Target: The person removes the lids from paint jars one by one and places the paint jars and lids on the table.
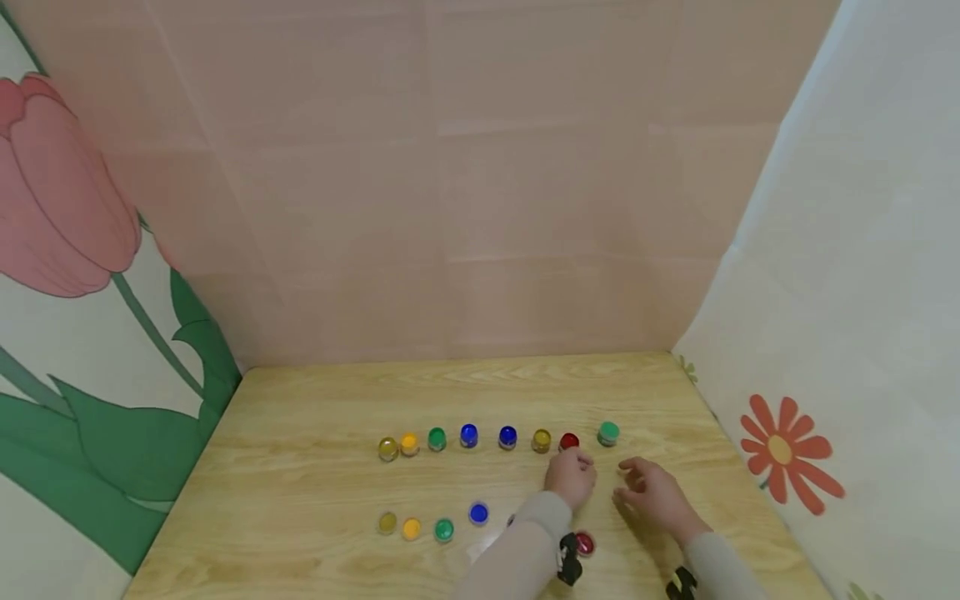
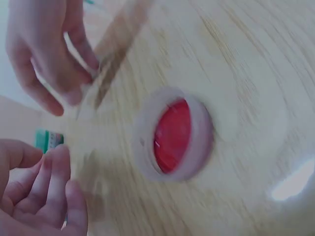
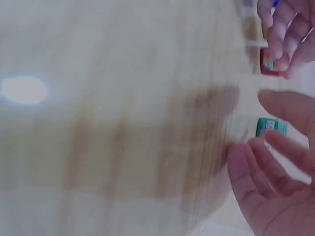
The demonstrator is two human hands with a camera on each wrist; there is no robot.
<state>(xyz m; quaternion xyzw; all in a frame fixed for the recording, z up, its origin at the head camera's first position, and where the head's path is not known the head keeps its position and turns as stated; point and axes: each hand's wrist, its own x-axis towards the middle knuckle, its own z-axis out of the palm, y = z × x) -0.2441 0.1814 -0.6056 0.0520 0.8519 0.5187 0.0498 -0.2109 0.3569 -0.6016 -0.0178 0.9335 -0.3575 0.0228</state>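
Note:
My left hand is just in front of a small red paint jar, its fingers loosely bent. In the right wrist view the left fingertips overlap the red jar; whether they touch it I cannot tell. Nothing shows between the fingers of that hand in the left wrist view. My right hand hovers to its right, fingers apart and relaxed, holding nothing. Beyond it stands a green paint jar. Under my left wrist lies a round red piece with a whitish rim, possibly a lid.
A back row continues leftward with gold, blue, green and orange jars. Nearer lie flat round pieces: blue, green, orange. My left forearm hides part of the wooden table.

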